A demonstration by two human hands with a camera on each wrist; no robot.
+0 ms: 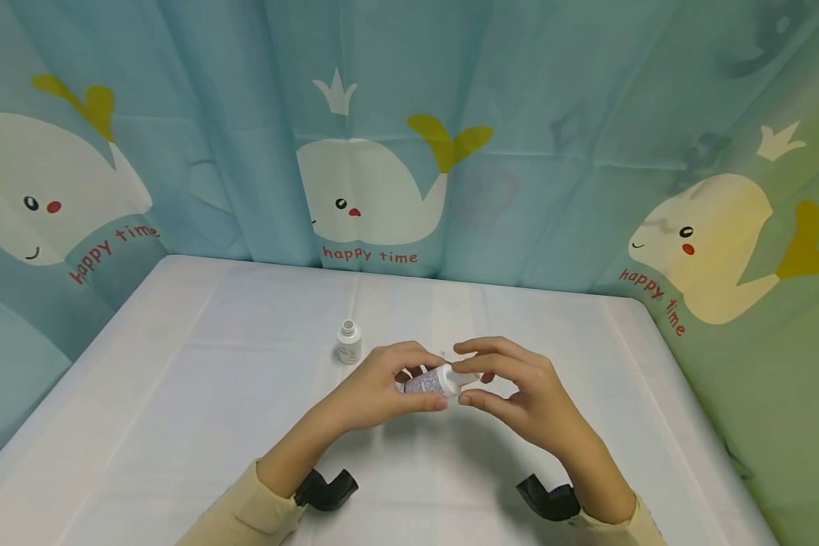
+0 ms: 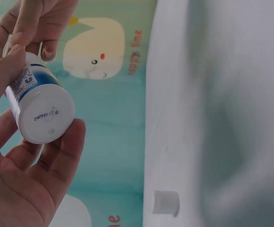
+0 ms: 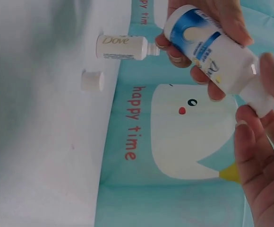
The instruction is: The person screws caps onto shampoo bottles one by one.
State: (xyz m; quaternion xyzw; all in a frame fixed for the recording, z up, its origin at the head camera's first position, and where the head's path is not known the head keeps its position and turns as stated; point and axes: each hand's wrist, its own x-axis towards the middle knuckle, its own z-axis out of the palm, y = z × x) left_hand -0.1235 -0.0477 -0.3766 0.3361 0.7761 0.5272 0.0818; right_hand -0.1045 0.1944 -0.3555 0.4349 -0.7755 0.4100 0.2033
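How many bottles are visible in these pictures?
2. The left hand holds one bottle, with the right hand at its cap; the second bottle stands uncapped on the table.

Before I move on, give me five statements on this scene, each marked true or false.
The left grip holds the bottle with a blue-and-white label. True.
The right grip lies flat on the table. False: its fingers are at the held bottle's white top.
The Dove bottle stands upright on the table. True.
The loose white cap is screwed onto the Dove bottle. False: it sits apart on the table.
Printed whales show on the curtain behind the table. True.
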